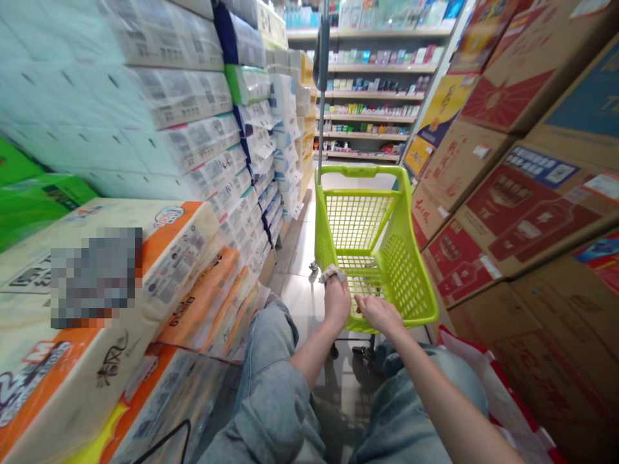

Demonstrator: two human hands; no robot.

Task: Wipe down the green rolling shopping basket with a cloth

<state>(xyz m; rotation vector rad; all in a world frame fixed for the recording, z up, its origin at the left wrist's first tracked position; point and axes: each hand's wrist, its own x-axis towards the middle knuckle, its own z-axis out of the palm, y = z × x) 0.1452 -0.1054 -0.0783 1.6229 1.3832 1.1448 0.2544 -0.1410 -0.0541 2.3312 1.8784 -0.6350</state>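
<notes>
- The green cart (405,274) stands on the floor (294,258), right in front of the person, and I see nothing in it.
- The left hand (337,298) is at the near left part of the cart. It is closed around a rag (333,274), and the rag pokes out past the fingers.
- The right hand (383,314) is at the near end of the cart, just beside the left hand. Its fingers are bent and look narrow. I cannot tell if it pinches a small thing or just touches the cart.
- The knees, in jeans (271,328), are on both sides of the cart's near end, so the person seems to sit or squat low.
- My guess at the step: the cart is being wiped, and the work is at the near left part.
- I think the next move calls for the rag to lie flat on the green bars and rub along them, while the right hand holds the cart so it does not roll on its wheels (333,351).
- The pole (322,135) goes up from the cart's far left corner, so an arm that reaches there should go around it.
- Paper packs (207,151) are piled left of the cart, boxes (536,200) are piled right of it, and shelves (370,96) are past its far end.
</notes>
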